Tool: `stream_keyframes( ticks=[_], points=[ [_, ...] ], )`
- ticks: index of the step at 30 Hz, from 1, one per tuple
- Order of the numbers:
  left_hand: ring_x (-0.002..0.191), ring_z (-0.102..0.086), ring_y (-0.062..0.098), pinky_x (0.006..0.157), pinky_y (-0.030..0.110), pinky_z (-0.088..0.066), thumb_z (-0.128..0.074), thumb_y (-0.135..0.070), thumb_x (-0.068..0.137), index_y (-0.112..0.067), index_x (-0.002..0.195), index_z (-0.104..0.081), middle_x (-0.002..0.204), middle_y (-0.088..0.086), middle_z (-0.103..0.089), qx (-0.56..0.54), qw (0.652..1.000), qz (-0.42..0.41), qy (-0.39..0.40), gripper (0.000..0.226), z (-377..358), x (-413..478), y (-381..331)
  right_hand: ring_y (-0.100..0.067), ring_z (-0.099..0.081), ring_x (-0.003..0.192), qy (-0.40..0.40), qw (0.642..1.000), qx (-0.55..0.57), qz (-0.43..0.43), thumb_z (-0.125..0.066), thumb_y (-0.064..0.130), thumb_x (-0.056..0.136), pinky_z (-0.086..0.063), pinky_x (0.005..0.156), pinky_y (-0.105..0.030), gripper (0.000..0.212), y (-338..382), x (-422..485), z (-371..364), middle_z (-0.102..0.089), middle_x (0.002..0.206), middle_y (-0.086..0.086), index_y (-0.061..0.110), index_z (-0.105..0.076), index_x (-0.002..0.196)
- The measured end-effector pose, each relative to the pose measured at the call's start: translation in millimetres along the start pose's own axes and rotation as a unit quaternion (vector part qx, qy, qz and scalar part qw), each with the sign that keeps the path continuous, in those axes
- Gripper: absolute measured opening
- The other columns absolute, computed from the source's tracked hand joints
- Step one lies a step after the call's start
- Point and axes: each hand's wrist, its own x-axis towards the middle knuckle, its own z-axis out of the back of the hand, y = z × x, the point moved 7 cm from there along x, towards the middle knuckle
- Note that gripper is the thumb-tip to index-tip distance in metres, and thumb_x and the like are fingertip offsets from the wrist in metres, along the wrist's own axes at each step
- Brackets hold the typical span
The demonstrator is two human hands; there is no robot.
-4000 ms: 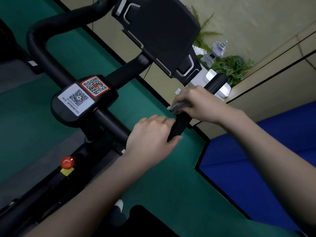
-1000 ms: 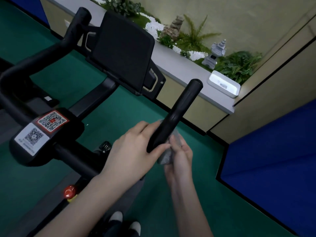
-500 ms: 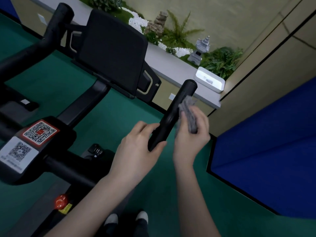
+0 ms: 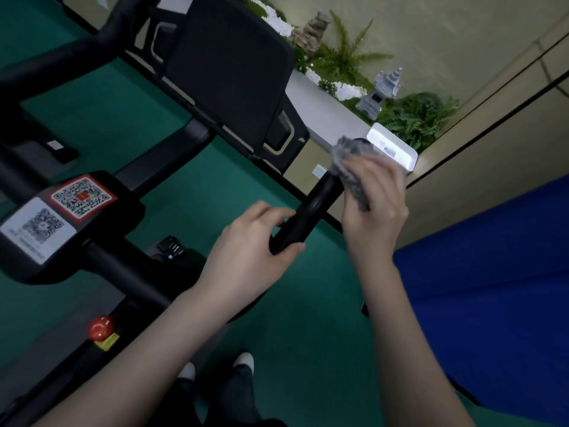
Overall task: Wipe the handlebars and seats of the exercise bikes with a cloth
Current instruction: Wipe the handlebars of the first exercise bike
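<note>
At the bar [image 4: 320,208] tip, right hand [image 4: 374,208] fingers pinch the cloth [image 4: 348,161] mid-wipe, left hand [image 4: 255,251] fingers curled round its base; next, likely a stroke downward.

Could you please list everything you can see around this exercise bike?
handlebar: one, black, left to centre.
cloth: one, grey, over the handlebar's right tip.
console: one, black, top centre.
QR stickers: two, red-edged and white, on the stem housing at left.
knob: one, red, lower left.
box: one, white, on the ledge behind the cloth.
lantern ornament: one, grey, among green ferns, top right.
mat: one, blue, right.
shoes: two, white toes, bottom centre.
left grip: bare hand, holds the handlebar below the cloth.
right grip: bare hand, holds the cloth on the tip.
</note>
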Motion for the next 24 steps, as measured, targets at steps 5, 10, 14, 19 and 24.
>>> stream_keyframes(
  ticks=[5, 10, 14, 19, 24],
  points=[
    [0.085, -0.058, 0.013, 0.078, 0.029, -0.048, -0.068, -0.044, 0.078, -0.030, 0.121, -0.060, 0.102, -0.013, -0.054, 0.000, 1.000, 0.003, 0.009, 0.046, -2.6, 0.5, 2.3, -0.026, -0.062, 0.106, 0.159, 0.970, -0.070, 0.170, -0.063, -0.002, 0.086, -0.034, 0.099, -0.045, 0.011, 8.2, 23.0, -8.2, -0.072, 0.097, -0.007, 0.002, -0.071, 0.092],
    [0.084, -0.054, 0.011, 0.082, 0.033, -0.049, -0.069, -0.044, 0.077, -0.031, 0.120, -0.060, 0.100, -0.013, -0.054, -0.008, 1.000, 0.003, 0.005, 0.046, -5.2, 1.5, 4.7, -0.035, -0.064, 0.091, 0.384, 0.877, -0.002, 0.290, -0.066, -0.004, 0.085, -0.049, 0.085, -0.048, 0.012, 30.8, 22.2, -29.1, -0.070, 0.094, -0.014, -0.002, -0.069, 0.096],
    [0.084, -0.052, 0.008, 0.081, 0.033, -0.049, -0.067, -0.049, 0.076, -0.033, 0.120, -0.059, 0.099, -0.016, -0.052, -0.009, 1.000, 0.008, 0.008, 0.047, -6.5, 1.4, 7.3, -0.032, -0.061, 0.090, 0.517, 0.808, -0.007, 0.281, -0.064, 0.006, 0.089, -0.047, 0.082, -0.040, 0.016, 39.4, 22.1, -49.3, -0.069, 0.092, -0.014, 0.000, -0.070, 0.103],
    [0.083, -0.054, 0.012, 0.080, 0.034, -0.050, -0.068, -0.048, 0.077, -0.032, 0.119, -0.059, 0.097, -0.018, -0.049, -0.014, 1.000, 0.009, 0.012, 0.046, -6.6, 1.8, 7.7, -0.031, -0.061, 0.095, 0.507, 0.832, -0.046, 0.222, -0.063, 0.012, 0.090, -0.046, 0.083, -0.042, 0.017, 34.0, 52.8, -56.8, -0.070, 0.096, -0.012, 0.005, -0.071, 0.102],
    [0.085, -0.056, 0.014, 0.080, 0.035, -0.050, -0.068, -0.049, 0.076, -0.035, 0.118, -0.058, 0.101, -0.015, -0.053, -0.013, 1.000, 0.013, 0.018, 0.045, -6.2, 2.8, 8.5, -0.022, -0.064, 0.095, 0.601, 0.780, -0.012, 0.177, -0.067, 0.016, 0.087, -0.047, 0.085, -0.039, 0.018, 36.5, 43.3, -70.1, -0.072, 0.100, -0.004, 0.012, -0.071, 0.104]
  ],
)
